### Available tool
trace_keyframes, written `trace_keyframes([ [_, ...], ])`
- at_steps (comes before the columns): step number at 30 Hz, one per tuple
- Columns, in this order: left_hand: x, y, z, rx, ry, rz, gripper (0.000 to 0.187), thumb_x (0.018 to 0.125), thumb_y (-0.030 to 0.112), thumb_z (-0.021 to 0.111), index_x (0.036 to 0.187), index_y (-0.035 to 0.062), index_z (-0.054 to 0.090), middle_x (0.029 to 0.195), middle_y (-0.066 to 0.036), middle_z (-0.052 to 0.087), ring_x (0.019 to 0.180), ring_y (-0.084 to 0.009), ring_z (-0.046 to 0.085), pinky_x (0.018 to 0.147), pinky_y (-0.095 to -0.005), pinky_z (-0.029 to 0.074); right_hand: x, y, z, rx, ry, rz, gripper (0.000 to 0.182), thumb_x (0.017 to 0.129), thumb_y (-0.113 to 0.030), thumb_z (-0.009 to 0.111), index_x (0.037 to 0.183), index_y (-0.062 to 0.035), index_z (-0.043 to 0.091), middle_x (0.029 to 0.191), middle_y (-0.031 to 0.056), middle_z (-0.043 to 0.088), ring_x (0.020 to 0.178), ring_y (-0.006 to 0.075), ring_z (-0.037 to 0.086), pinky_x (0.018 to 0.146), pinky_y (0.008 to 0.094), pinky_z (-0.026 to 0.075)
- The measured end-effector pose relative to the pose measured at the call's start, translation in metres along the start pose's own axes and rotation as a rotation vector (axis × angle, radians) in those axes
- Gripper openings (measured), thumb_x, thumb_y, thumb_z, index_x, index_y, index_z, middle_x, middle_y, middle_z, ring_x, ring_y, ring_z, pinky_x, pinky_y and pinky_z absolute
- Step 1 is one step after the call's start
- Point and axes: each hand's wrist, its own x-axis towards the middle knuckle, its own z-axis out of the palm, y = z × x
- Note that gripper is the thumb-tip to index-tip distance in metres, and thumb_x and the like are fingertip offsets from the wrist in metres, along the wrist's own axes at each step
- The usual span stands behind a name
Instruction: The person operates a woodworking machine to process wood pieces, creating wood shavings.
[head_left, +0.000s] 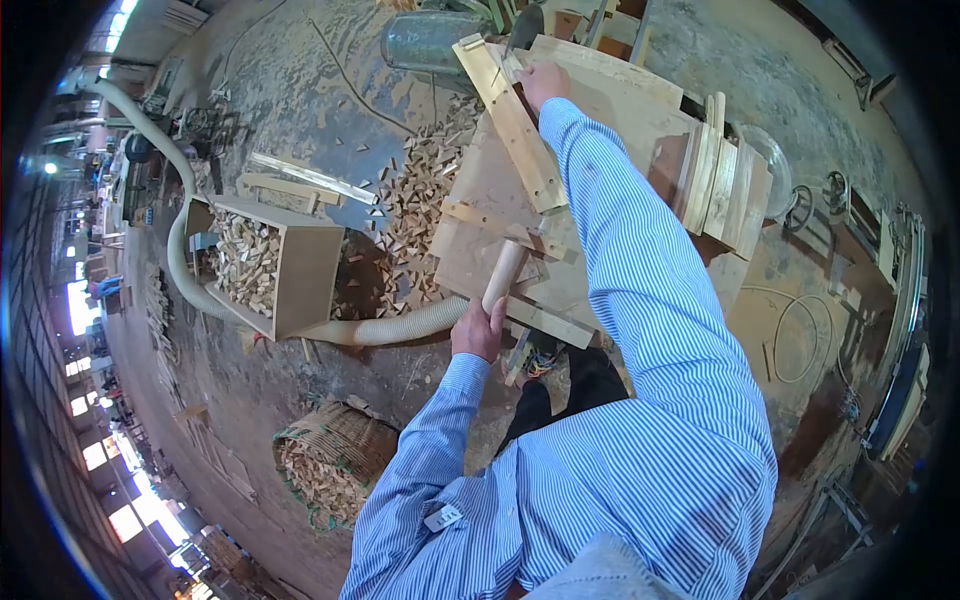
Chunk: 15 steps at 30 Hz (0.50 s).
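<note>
My left hand is closed around the near end of a pale wooden bar, which lies over the near part of a wooden work table. At the table's far end, my right hand is curled beside a long wooden guide board with holes in it. Just beyond those fingers stands a dark, rounded blade-like disc. What the right hand grips is too small to make out. A shorter wooden strip crosses the table near the bar's far end.
Stacked wooden pieces rest on the table's right side. Many small wood offcuts are heaped on the floor at left, near a wooden box of blocks. A ribbed hose runs below; a wicker basket of offcuts lies nearby.
</note>
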Motion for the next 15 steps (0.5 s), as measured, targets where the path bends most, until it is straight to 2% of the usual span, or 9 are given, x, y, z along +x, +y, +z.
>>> trace_keyframes([
  [5,0.008,0.005,0.004,-0.001,0.049,0.027,0.059,0.103,0.059,0.047,0.101,0.0000,0.056,0.080,-0.028,0.068,0.079,-0.0487,0.068,0.071,-0.0577,0.052,0.007,-0.003,-0.007,0.048,0.014,0.001,0.025,0.087,-0.037,0.075,0.089,-0.0133,0.081,0.092,0.0150,0.076,0.086,0.0357,0.072,0.083,0.0462,0.055],
  [7,0.008,0.009,0.003,-0.011,0.008,-0.030,0.062,0.103,0.059,0.047,0.105,-0.0014,0.057,0.085,-0.029,0.067,0.085,-0.0491,0.066,0.076,-0.0560,0.051,-0.009,-0.018,-0.030,0.034,-0.026,-0.006,0.026,0.090,-0.034,0.069,0.095,-0.0104,0.080,0.101,0.0167,0.076,0.096,0.0372,0.072,0.088,0.0463,0.056],
  [8,0.009,0.010,0.003,-0.012,0.012,-0.033,0.062,0.103,0.059,0.047,0.105,-0.0014,0.057,0.085,-0.029,0.067,0.085,-0.0491,0.066,0.076,-0.0560,0.051,-0.012,-0.021,-0.033,0.036,-0.028,-0.010,0.026,0.090,-0.034,0.069,0.095,-0.0104,0.080,0.101,0.0167,0.076,0.096,0.0372,0.072,0.088,0.0463,0.056],
  [10,0.008,0.008,0.004,-0.005,0.010,-0.033,0.061,0.103,0.059,0.047,0.107,-0.0009,0.058,0.086,-0.029,0.067,0.085,-0.0494,0.066,0.076,-0.0558,0.051,-0.020,-0.024,-0.036,0.124,0.002,0.051,0.023,0.086,-0.033,0.073,0.095,-0.0132,0.081,0.098,0.0139,0.077,0.094,0.0352,0.072,0.087,0.0452,0.056],
  [14,0.006,0.000,0.006,-0.024,0.044,-0.009,0.061,0.103,0.058,0.047,0.109,-0.0008,0.059,0.087,-0.029,0.068,0.086,-0.0495,0.066,0.076,-0.0559,0.051,-0.032,-0.022,-0.041,0.175,0.031,0.075,0.023,0.084,-0.031,0.074,0.093,-0.0114,0.082,0.094,0.0149,0.077,0.093,0.0322,0.073,0.086,0.0436,0.056],
  [15,0.003,-0.002,0.006,-0.011,0.042,-0.004,0.060,0.103,0.058,0.048,0.110,-0.0004,0.060,0.089,-0.029,0.068,0.086,-0.0496,0.067,0.076,-0.0563,0.051,-0.041,-0.019,-0.043,0.313,0.048,0.112,0.023,0.083,-0.027,0.073,0.097,-0.0101,0.081,0.097,0.0148,0.077,0.092,0.0319,0.073,0.086,0.0433,0.056],
])
